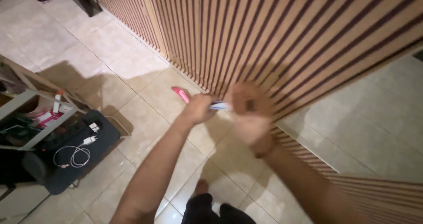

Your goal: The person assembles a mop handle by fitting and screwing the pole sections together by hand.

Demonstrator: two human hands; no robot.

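My left hand [199,108] is closed around a pink-handled tool [180,94] whose pink end sticks out to the left of my fist. A pale blue-and-white strip [220,105] runs from that fist to my right hand [250,114], which is blurred with motion and touches the strip's other end. Both hands are held in front of a wall of vertical wooden slats [282,34]. Whether the right hand grips the strip or only brushes it is unclear.
Pale floor tiles [110,43] lie below. At the left stands a low shelf [26,118] with small items, and beside it a dark bag [79,153] carrying a white charger and cable [77,153]. My foot [201,187] shows at the bottom. A slatted counter edge [379,193] is at the right.
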